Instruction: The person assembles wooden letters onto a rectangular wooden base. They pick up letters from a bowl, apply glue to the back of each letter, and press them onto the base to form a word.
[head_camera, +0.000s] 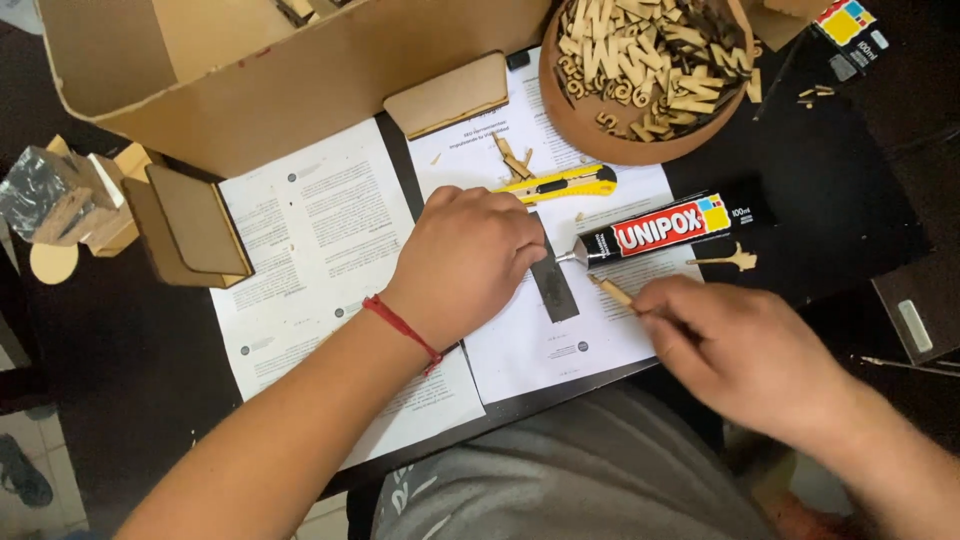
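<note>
My left hand (465, 260), with a red string at the wrist, is closed and presses down on the top end of a dark flat strip (555, 285) lying on white printed paper (320, 230). My right hand (745, 345) pinches a thin wooden stick (610, 290), whose tip points toward the strip. A black glue tube (665, 228) lies just above the stick, its nozzle next to the strip. A yellow utility knife (560, 184) lies above my left hand.
A round brown bowl (585, 125) holds several wooden letter cutouts. A large cardboard box (260, 90) stands at the back left. Small wooden panels (195, 225) and a flat piece (450, 95) lie nearby. A small wooden cutout (728, 261) rests on the black table.
</note>
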